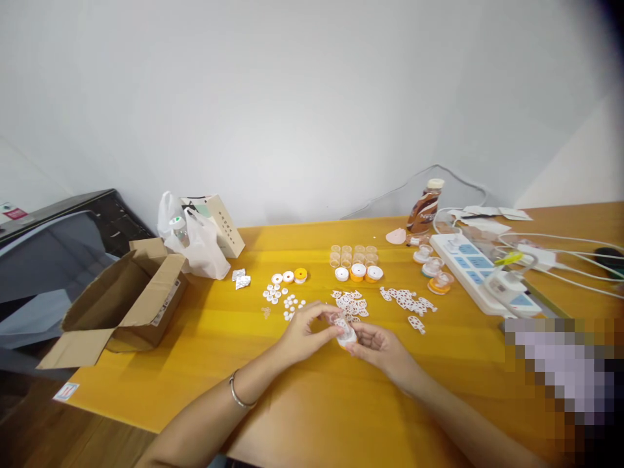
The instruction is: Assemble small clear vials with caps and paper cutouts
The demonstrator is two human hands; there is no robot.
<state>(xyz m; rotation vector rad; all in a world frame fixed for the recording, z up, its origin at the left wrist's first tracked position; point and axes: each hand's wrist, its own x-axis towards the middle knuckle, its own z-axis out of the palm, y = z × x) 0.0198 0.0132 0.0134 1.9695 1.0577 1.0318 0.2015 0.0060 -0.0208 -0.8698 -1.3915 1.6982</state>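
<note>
Between both hands is a small clear-topped plastic piece with a white and orange base [348, 336], held tilted above the table. My left hand [309, 330] pinches its clear upper end. The fingers of my right hand [377, 348] are closed round the base. Just beyond lie white leaf-shaped plastic pieces [350, 302], with more white cut-out pieces [408, 300] to the right. Clear plastic cups [353, 255] stand in rows behind round white and orange parts [358, 272]. Small white caps [275, 294] are scattered left of my hands.
An open cardboard box [146, 305] and a white plastic bag [207, 250] stand at the left. At the right are a brown bottle [423, 211], clear-topped pieces with coloured bases [441, 282], a white power strip [463, 270] and loose cables. A wall bounds the table's back.
</note>
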